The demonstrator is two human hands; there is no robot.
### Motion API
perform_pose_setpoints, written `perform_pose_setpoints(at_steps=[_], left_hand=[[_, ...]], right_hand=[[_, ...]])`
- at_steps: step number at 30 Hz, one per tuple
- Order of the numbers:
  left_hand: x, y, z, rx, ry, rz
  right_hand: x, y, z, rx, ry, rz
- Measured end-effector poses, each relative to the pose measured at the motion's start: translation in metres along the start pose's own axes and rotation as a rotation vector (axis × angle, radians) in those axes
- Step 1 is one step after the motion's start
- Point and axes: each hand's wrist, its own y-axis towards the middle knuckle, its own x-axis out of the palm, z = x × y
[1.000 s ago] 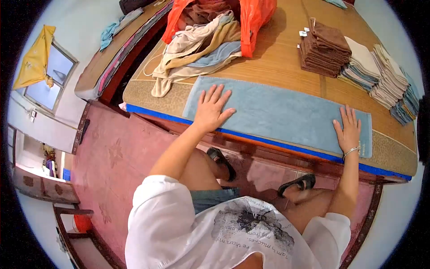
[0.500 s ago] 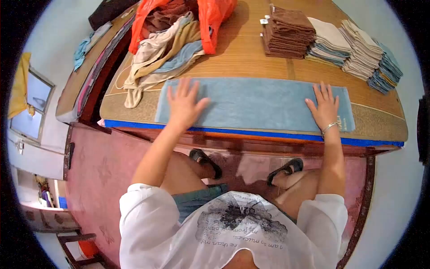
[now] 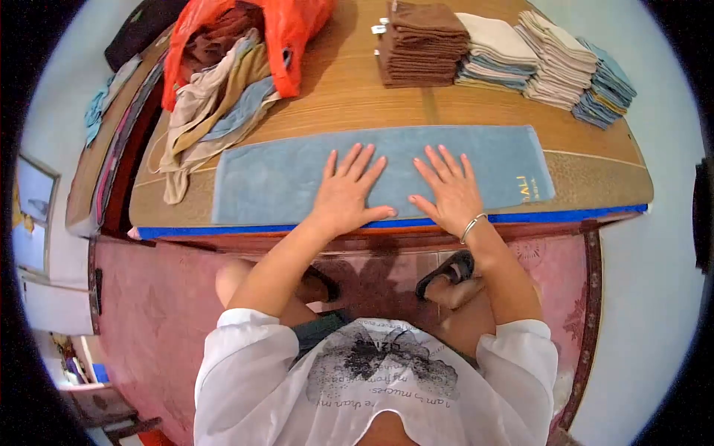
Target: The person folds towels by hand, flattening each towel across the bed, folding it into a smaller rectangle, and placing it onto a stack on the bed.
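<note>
A long blue towel [image 3: 275, 178] lies spread lengthwise along the near edge of the table, with yellow lettering at its right end. My left hand [image 3: 348, 189] rests flat on its middle, fingers spread and thumb pointing right. Beside it, a short gap to the right, my right hand [image 3: 450, 189] presses on the same towel with fingers apart; a bracelet is on that wrist. Neither hand grips anything. The towel looks smooth and single-layered, though its underside is hidden.
At the back right stand folded stacks: brown towels [image 3: 420, 48], a mixed pile [image 3: 497, 56], cream towels [image 3: 558, 63] and blue ones [image 3: 606, 85]. A red plastic bag [image 3: 286, 56] at the back left spills crumpled towels [image 3: 216, 111]. The table [image 3: 602, 175] has a blue front edge.
Both hands have slid inward from near the towel's ends to its middle. The view has shifted, so the stacks and bag appear further left. The towel stays spread.
</note>
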Motion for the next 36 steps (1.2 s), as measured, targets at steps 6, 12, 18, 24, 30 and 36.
perform_pose_setpoints(at_steps=[6,12,18,24,30,36], left_hand=[[0.001,0.000,0.000,0.015,0.052,-0.015],[0.000,0.000,0.001,0.013,0.046,-0.016],[0.000,0.000,0.000,0.012,0.064,-0.036],[-0.002,0.001,0.002,0.019,0.050,-0.018],[-0.002,0.000,0.001,-0.007,0.047,-0.043],[0.000,0.000,0.000,-0.025,0.042,-0.044]], right_hand=[[-0.011,-0.039,0.096,0.324,-0.170,-0.043],[-0.027,-0.058,0.148,0.645,-0.217,0.006],[-0.031,-0.017,0.071,0.359,-0.163,0.027],[-0.005,0.008,0.038,0.181,0.018,-0.192],[-0.013,0.003,0.113,0.506,-0.102,-0.123],[-0.024,-0.018,0.137,0.654,-0.183,0.021]])
